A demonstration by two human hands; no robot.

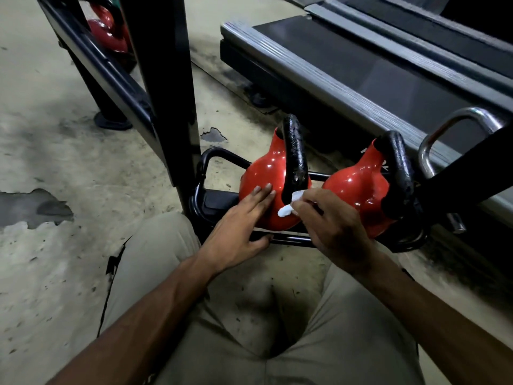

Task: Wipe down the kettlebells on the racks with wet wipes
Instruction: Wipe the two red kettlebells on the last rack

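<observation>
On low rack (291, 240): L-hand (236, 232) fingers straight on red kettlebell (266, 170), R-hand (333, 226) fingers tight round wipe (286, 211); white lettering (366, 150) unreadable.

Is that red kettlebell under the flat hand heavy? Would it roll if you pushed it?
Probably heavy for its size: the red kettlebell looks solid, with a thick black handle. Its glossy body may feel slippery under the flat left hand. Its round sides could roll, though the rack rails seem to cradle it.

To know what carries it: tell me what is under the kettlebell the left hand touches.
Black rack rails run under the kettlebell, one in front, one behind. Its base and its contact with them are hidden by its own body and the left hand.
</observation>
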